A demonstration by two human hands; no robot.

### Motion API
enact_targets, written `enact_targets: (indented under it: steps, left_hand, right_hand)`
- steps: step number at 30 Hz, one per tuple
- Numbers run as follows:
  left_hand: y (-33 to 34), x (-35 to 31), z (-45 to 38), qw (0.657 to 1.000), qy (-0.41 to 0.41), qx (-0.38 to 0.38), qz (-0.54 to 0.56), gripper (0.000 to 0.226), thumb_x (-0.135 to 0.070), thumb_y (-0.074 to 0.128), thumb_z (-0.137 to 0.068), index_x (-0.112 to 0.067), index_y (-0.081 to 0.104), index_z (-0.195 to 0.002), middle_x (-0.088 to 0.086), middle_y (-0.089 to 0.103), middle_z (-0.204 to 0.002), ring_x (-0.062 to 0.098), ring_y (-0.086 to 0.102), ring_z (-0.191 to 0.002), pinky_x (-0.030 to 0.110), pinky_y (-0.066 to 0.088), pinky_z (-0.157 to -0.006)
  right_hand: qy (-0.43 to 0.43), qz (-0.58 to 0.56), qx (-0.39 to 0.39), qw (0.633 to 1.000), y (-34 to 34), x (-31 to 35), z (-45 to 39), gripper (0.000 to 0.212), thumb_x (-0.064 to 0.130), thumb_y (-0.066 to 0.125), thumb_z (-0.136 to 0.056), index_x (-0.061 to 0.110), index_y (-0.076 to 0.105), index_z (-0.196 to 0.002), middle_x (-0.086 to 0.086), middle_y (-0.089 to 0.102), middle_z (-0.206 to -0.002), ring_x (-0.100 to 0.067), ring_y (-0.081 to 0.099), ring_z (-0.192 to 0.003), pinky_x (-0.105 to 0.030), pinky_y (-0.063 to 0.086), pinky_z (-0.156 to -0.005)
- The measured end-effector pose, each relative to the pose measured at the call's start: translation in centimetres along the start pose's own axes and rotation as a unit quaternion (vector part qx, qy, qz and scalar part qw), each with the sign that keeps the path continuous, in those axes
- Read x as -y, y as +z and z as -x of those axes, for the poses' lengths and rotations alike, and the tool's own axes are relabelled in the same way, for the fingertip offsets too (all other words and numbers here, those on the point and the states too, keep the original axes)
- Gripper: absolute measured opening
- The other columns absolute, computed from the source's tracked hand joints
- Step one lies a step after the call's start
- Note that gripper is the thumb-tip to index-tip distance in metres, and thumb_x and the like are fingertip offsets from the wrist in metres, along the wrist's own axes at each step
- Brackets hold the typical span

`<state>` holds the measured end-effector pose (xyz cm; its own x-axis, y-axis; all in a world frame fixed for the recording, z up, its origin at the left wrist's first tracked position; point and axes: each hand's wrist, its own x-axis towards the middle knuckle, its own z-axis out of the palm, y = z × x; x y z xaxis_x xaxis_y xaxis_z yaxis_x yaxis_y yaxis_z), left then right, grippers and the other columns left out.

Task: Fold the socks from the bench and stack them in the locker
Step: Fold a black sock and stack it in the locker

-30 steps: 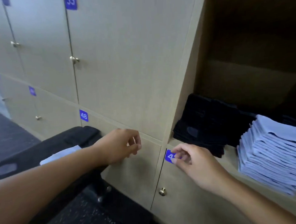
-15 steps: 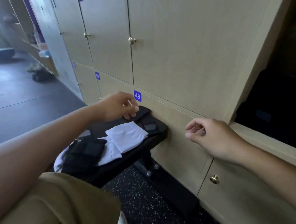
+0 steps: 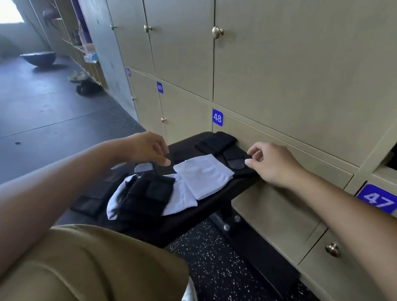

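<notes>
Both hands hover over the black bench point(image 3: 196, 219), which stands against the lockers point(image 3: 280, 65). The left hand point(image 3: 147, 148) hangs above the bench's far side, fingers loosely curled and holding nothing. The right hand point(image 3: 271, 162) is near the bench's locker end, fingers also loosely bent and empty, just beside a black sock point(image 3: 217, 141). A white sock point(image 3: 203, 175) lies flat between the hands. Nearer the person, a folded black sock point(image 3: 149, 196) rests on another white sock point(image 3: 179, 199).
</notes>
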<state>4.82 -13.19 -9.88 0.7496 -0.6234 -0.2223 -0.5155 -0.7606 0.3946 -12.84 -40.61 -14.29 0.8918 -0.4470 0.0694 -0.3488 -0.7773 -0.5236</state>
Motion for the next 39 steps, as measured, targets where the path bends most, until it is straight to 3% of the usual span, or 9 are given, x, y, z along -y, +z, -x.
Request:
enact_targets:
  steps: [4,8,11,17,25,28,30,33,39]
  left_hand:
    - [0.2,1.2,0.2,0.990,-0.001,0.115,-0.075,0.042,-0.038,0.091,-0.074,-0.026,0.068,-0.107,-0.010,0.071,-0.112,0.015,0.069,-0.101,0.032,0.053,-0.090]
    - [0.8,1.2,0.0,0.985,0.007,0.149,-0.092,0.041,-0.031,0.093,-0.070,-0.020,0.069,-0.102,-0.003,0.075,-0.108,0.021,0.069,-0.104,0.032,0.054,-0.084]
    - [0.8,1.2,0.1,0.983,0.004,0.156,-0.093,0.040,-0.032,0.092,-0.072,-0.025,0.064,-0.100,-0.009,0.070,-0.108,0.017,0.067,-0.101,0.025,0.046,-0.074]
    - [0.9,1.2,0.1,0.987,-0.005,0.136,-0.081,0.046,-0.027,0.093,-0.071,-0.019,0.061,-0.103,-0.004,0.065,-0.105,0.017,0.062,-0.092,0.027,0.042,-0.065]
    - [0.6,1.2,0.3,0.986,0.012,0.127,-0.102,0.035,-0.031,0.088,-0.078,-0.021,0.061,-0.099,-0.003,0.065,-0.103,0.018,0.059,-0.090,0.026,0.042,-0.070]
    - [0.1,1.5,0.6,0.990,0.033,0.119,-0.073,0.030,-0.029,0.087,-0.080,-0.023,0.059,-0.088,-0.004,0.064,-0.080,0.019,0.056,-0.074,0.029,0.043,-0.069]
    - [-0.6,1.5,1.1,0.991,0.039,0.118,-0.043,0.027,-0.028,0.086,-0.081,-0.022,0.060,-0.088,-0.007,0.068,-0.075,0.018,0.060,-0.072,0.030,0.045,-0.072]
    - [-1.5,0.9,2.0,0.994,0.052,0.100,-0.009,0.018,-0.028,0.082,-0.086,-0.022,0.066,-0.092,-0.012,0.075,-0.080,0.013,0.069,-0.080,0.031,0.047,-0.081]
    - [-2.4,-0.9,3.6,0.994,0.086,0.063,0.033,0.015,-0.031,0.070,-0.096,-0.017,0.076,-0.096,0.003,0.078,-0.094,0.027,0.073,-0.095,0.050,0.054,-0.098]
  right_hand:
    - [0.024,0.014,-0.008,1.000,2.5,-0.1,-2.3,0.026,0.034,0.065,-0.095,0.023,0.062,-0.119,-0.001,0.067,-0.112,-0.025,0.063,-0.102,-0.037,0.051,-0.093]
    - [0.051,0.035,-0.023,0.998,4.7,0.2,-3.6,0.029,0.035,0.064,-0.096,0.017,0.062,-0.119,-0.008,0.068,-0.117,-0.032,0.060,-0.111,-0.041,0.051,-0.094]
    - [0.064,0.061,-0.041,0.995,5.4,0.7,-4.2,0.038,0.040,0.067,-0.094,0.014,0.061,-0.121,-0.012,0.066,-0.121,-0.035,0.057,-0.116,-0.043,0.049,-0.096]
    - [0.139,0.077,-0.019,0.987,5.5,1.1,-5.3,0.062,0.044,0.077,-0.086,0.007,0.052,-0.128,-0.016,0.060,-0.133,-0.037,0.054,-0.124,-0.042,0.046,-0.103]
    - [0.214,-0.012,0.036,0.976,4.9,0.6,-5.4,0.068,0.037,0.083,-0.080,0.005,0.055,-0.133,-0.015,0.059,-0.137,-0.038,0.056,-0.125,-0.042,0.047,-0.105]
    - [0.211,-0.078,0.021,0.974,4.8,-0.1,-4.7,0.059,0.031,0.080,-0.084,0.005,0.058,-0.132,-0.015,0.062,-0.134,-0.037,0.060,-0.119,-0.035,0.048,-0.098]
    - [0.194,-0.131,-0.010,0.972,4.2,-0.3,-4.2,0.041,0.025,0.074,-0.091,0.005,0.064,-0.125,-0.015,0.066,-0.127,-0.036,0.062,-0.114,-0.032,0.046,-0.087]
    - [0.160,-0.197,-0.054,0.966,2.6,-0.3,-3.5,0.014,0.023,0.071,-0.093,0.012,0.070,-0.101,-0.011,0.072,-0.109,-0.032,0.066,-0.102,-0.035,0.050,-0.086]
    - [0.092,-0.277,-0.079,0.953,-0.1,0.5,-1.8,0.008,0.022,0.069,-0.095,0.014,0.068,-0.098,-0.001,0.072,-0.093,-0.024,0.068,-0.093,-0.031,0.052,-0.076]
